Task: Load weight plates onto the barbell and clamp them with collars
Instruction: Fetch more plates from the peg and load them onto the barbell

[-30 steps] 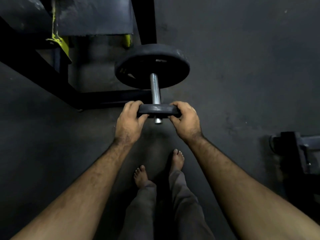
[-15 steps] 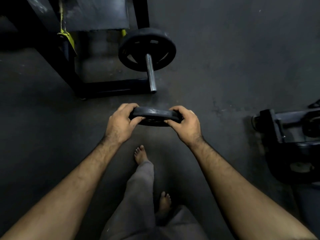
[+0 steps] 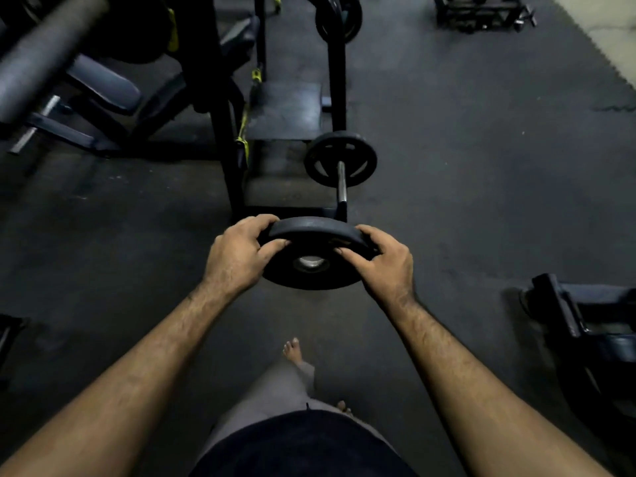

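Note:
I hold a small black weight plate (image 3: 311,273) in both hands, tilted so its steel-lined centre hole faces me. My left hand (image 3: 241,256) grips its left rim and my right hand (image 3: 383,261) grips its right rim. Beyond the plate, the steel barbell sleeve (image 3: 341,182) points toward me. A larger black plate (image 3: 340,159) sits on that sleeve farther back. The held plate is off the sleeve, with its top rim just in front of the sleeve's end. No collar is in view.
A black rack upright (image 3: 229,156) with yellow straps and a platform (image 3: 287,110) stands left of the barbell. A bench (image 3: 103,86) sits at far left. Another plate (image 3: 339,18) hangs on the rack at the top. Dark equipment (image 3: 585,325) lies at right. My bare feet stand on rubber flooring.
The small plate has come off the sleeve end and moved back toward me with both hands still on it. I have stepped back, and the plate now tilts its face to me.

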